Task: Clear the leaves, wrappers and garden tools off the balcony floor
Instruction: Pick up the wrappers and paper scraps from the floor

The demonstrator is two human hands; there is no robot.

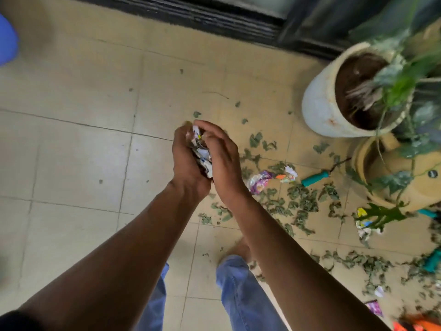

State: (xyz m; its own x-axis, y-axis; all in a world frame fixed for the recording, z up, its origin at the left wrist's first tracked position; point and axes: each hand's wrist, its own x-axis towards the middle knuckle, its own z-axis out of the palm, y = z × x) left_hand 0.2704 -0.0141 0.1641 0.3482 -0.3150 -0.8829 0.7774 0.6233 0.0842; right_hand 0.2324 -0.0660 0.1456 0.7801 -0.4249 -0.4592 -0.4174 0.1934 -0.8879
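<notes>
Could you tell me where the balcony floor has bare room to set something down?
The beige tiled floor is bare left of the two hands, between the dark door track and the blue jeans. It is crowded to the right: green leaf scraps, crumpled wrappers and a teal-handled tool lie before the pale plant pot.

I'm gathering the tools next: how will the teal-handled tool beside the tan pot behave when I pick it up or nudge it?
The teal-handled tool looks stiff and probably light, with a thin dark shaft. Its rounded handle may roll if nudged on the smooth floor tiles. It lies flat among loose leaves, so some may come up with it.
</notes>
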